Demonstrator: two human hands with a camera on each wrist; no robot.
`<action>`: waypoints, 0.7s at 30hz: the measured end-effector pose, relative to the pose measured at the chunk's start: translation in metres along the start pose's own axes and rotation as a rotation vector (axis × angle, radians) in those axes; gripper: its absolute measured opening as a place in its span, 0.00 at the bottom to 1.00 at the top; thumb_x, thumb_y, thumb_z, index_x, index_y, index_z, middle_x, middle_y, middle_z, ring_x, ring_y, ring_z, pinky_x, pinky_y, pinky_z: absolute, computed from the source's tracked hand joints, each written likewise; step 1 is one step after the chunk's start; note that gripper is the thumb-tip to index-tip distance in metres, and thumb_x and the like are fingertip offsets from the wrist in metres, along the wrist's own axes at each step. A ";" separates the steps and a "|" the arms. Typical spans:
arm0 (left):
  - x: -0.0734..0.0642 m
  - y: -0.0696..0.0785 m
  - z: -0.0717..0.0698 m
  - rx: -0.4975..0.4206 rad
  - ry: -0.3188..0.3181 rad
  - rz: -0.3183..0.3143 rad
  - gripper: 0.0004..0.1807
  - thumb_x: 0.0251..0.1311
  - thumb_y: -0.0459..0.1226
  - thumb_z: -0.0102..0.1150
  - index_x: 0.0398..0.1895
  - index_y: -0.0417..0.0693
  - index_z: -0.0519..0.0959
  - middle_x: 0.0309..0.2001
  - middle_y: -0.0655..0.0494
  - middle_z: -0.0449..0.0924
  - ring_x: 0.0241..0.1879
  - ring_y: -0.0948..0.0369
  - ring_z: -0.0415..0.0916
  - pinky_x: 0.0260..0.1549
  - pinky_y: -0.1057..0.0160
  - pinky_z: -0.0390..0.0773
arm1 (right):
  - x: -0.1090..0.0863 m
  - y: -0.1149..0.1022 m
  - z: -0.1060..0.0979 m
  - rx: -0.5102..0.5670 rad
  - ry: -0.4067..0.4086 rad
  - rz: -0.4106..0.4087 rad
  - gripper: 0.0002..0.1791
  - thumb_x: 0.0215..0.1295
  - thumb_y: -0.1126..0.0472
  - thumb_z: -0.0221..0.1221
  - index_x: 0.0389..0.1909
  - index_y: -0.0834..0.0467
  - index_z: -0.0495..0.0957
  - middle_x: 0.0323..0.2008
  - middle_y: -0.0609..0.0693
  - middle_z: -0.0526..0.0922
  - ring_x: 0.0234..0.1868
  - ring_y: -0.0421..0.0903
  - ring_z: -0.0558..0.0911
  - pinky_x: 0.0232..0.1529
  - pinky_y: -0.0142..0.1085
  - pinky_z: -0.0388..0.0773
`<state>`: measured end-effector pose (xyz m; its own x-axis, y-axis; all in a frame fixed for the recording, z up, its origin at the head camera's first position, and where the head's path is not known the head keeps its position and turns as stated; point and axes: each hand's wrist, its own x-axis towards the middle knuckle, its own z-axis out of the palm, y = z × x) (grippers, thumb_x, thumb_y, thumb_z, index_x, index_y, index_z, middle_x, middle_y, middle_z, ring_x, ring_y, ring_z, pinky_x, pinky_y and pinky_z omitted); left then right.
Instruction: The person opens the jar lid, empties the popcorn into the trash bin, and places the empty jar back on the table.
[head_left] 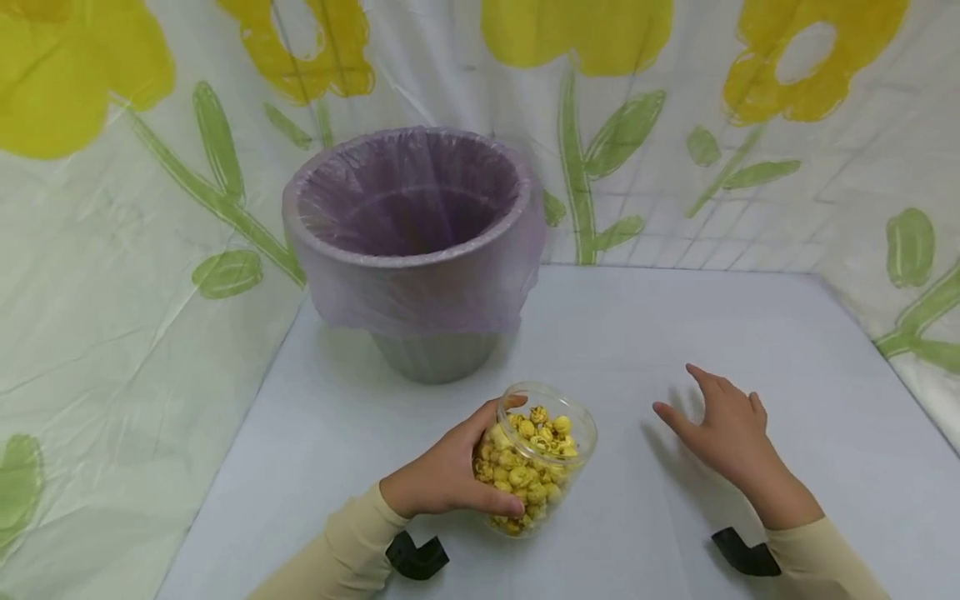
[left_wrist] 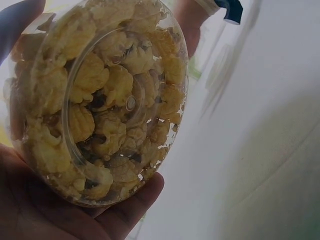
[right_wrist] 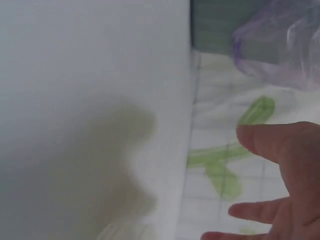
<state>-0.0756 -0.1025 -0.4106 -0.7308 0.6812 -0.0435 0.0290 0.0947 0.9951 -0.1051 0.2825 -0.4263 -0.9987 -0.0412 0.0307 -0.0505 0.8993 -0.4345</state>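
Clear plastic jar w/ yellow popcorn — gripped, tilted, in L hand — R hand holding nothing, fingers spread.

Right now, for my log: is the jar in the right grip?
No, the left grip holds the jar; the right grip is empty.

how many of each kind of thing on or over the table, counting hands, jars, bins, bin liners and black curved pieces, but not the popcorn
Hands: 2, left hand and right hand
Clear jar: 1
Bin: 1
Purple bin liner: 1
Black curved pieces: 2, one beside each sleeve
Total: 7
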 end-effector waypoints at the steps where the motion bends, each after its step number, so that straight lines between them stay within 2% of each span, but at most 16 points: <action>1: 0.000 0.000 0.000 0.000 0.000 -0.002 0.60 0.51 0.51 0.82 0.83 0.65 0.53 0.73 0.58 0.69 0.69 0.59 0.73 0.66 0.59 0.73 | 0.002 -0.006 -0.001 0.026 0.017 -0.013 0.46 0.72 0.39 0.63 0.74 0.70 0.65 0.68 0.77 0.70 0.68 0.76 0.68 0.64 0.78 0.52; 6: -0.001 -0.001 0.000 0.025 0.015 0.002 0.61 0.50 0.52 0.82 0.83 0.63 0.53 0.73 0.59 0.69 0.69 0.60 0.72 0.66 0.59 0.73 | 0.018 -0.034 -0.010 0.141 0.097 -0.064 0.37 0.76 0.40 0.59 0.69 0.67 0.73 0.67 0.71 0.75 0.68 0.73 0.71 0.62 0.71 0.64; 12: 0.000 0.002 -0.001 0.046 0.030 0.030 0.61 0.49 0.52 0.83 0.84 0.63 0.53 0.73 0.58 0.70 0.68 0.59 0.73 0.65 0.58 0.75 | 0.039 -0.068 -0.019 0.243 0.171 -0.086 0.33 0.76 0.40 0.59 0.64 0.64 0.78 0.64 0.66 0.79 0.68 0.67 0.74 0.65 0.66 0.68; 17: 0.002 0.004 -0.002 0.041 0.042 0.033 0.62 0.49 0.52 0.84 0.84 0.60 0.53 0.73 0.58 0.68 0.68 0.58 0.72 0.65 0.58 0.74 | 0.061 -0.100 -0.022 0.309 0.212 -0.162 0.29 0.76 0.41 0.59 0.60 0.62 0.81 0.60 0.62 0.83 0.64 0.63 0.79 0.63 0.63 0.72; 21: 0.003 0.006 -0.001 0.024 0.029 0.040 0.62 0.50 0.52 0.83 0.84 0.58 0.53 0.75 0.56 0.67 0.70 0.58 0.71 0.66 0.58 0.73 | 0.075 -0.119 -0.026 0.319 0.264 -0.220 0.25 0.76 0.43 0.60 0.58 0.61 0.82 0.56 0.60 0.85 0.60 0.61 0.81 0.62 0.62 0.73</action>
<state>-0.0779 -0.1008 -0.4051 -0.7480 0.6637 -0.0005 0.0749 0.0852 0.9935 -0.1735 0.1836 -0.3489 -0.9294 -0.0661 0.3630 -0.3022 0.7009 -0.6461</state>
